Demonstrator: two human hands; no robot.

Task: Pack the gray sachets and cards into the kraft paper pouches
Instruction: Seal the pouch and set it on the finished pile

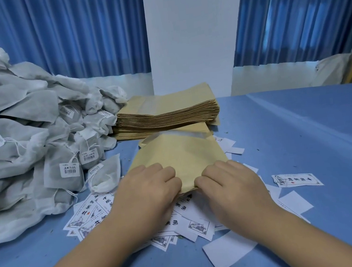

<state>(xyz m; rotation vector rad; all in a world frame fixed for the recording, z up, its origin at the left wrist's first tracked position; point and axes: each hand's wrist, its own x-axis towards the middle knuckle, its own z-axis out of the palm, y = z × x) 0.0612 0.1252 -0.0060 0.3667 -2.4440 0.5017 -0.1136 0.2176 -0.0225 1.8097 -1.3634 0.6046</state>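
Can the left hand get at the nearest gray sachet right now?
Probably yes: the sachet lies just beside the left hand, nothing between them, though that hand grips the kraft pouch and must release it first.

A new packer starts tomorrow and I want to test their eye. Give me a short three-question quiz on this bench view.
1. True or false: the left hand and right hand both pinch the near edge of one pouch.
2. Where are the sachets piled? A) left of the pouch stack B) right of it C) on top of it
3. Fill in: loose on the table, under and around the hands, lie printed ____.
Key: 1 true; 2 A; 3 cards.
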